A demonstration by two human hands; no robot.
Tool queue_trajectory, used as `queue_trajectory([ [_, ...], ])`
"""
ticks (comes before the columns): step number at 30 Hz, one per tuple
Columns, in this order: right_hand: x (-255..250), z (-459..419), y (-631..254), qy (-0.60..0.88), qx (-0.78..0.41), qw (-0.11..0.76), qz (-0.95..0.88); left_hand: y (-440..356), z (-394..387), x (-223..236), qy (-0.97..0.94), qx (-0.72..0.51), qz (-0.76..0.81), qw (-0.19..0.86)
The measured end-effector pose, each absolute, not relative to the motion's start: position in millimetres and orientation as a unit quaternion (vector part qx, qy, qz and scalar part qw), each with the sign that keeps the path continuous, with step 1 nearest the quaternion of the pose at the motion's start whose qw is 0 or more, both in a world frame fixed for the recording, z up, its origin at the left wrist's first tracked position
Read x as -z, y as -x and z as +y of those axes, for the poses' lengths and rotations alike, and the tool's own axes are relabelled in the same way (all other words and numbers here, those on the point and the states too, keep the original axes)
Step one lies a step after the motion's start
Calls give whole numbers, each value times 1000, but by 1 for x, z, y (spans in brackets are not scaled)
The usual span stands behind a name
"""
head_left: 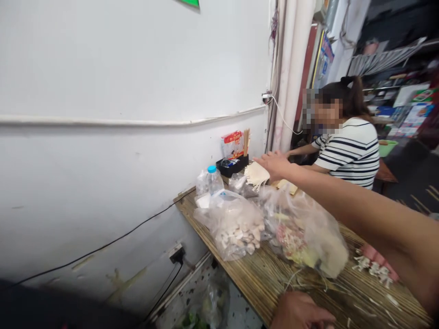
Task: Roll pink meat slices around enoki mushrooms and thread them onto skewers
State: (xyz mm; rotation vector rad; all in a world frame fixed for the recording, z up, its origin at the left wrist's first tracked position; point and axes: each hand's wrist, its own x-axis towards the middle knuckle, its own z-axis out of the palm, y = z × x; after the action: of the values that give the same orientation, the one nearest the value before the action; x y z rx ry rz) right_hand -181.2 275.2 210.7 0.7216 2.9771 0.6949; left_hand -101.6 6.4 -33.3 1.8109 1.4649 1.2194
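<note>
My right arm stretches across the table from the right edge. At its far end, my right hand is closed over a bundle of white enoki mushrooms, though the fingertips are partly hidden. At the bottom edge my left hand is low over the near table side, blurred and cut off, so its fingers do not show clearly. Between the hands lie a clear bag of cut pale mushrooms and a larger plastic bag with pink and yellowish food. Pink-wrapped enoki rolls lie under my right forearm.
A blue-capped bottle and a black tray with skewers and a red packet stand along the white wall. Loose enoki strands litter the wooden table. Another person in a striped shirt sits across at the right.
</note>
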Motion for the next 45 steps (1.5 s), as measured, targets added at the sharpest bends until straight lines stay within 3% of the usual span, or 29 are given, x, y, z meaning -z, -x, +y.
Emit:
queue_trajectory([
  [5,-247,253,89,-301,-213,-57,928,97,4,23,-658,-496,528,207],
  [10,-230,186,-25,-309,-143,-125,932,104,0,-1,-652,-505,523,217],
  [12,-209,150,-66,-302,-99,-154,936,105,1,-5,-580,-536,548,274],
  [17,-143,66,-136,-290,-20,-225,930,104,7,-21,-319,-615,458,557],
  [22,-92,19,-157,-330,69,-235,912,80,19,-51,-238,-497,355,755],
  [25,-76,4,-160,-325,95,-236,911,65,29,-67,-234,-468,332,785],
  [38,-9,6,-149,-397,139,-232,877,127,105,-156,-324,-538,526,573],
  [44,-2,9,-151,-407,152,-221,873,120,80,-168,-563,-249,742,264],
  [45,-4,8,-152,-410,157,-212,873,112,62,-165,-608,-195,754,153],
])
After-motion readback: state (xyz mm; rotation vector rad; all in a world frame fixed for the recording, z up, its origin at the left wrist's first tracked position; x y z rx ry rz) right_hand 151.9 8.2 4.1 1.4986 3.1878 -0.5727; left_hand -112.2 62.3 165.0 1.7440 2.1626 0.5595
